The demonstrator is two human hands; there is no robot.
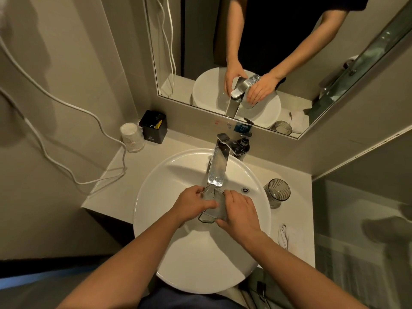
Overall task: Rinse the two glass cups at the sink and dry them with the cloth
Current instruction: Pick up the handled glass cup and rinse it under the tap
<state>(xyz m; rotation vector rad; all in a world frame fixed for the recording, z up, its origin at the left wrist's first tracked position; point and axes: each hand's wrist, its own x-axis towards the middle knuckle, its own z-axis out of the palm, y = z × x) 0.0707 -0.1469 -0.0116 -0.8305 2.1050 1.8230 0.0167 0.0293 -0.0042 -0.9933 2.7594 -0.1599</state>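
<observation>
A clear glass cup lies tilted between both hands over the white round sink, its mouth just under the chrome faucet spout. My left hand grips it from the left and my right hand wraps it from the right. A second ribbed glass cup stands upright on the counter right of the basin. A white cloth lies on the counter at the right, nearer to me.
A soap dispenser stands behind the faucet. A black box and a wrapped stack of cups sit at the back left. A white cable trails over the left counter. The mirror hangs above.
</observation>
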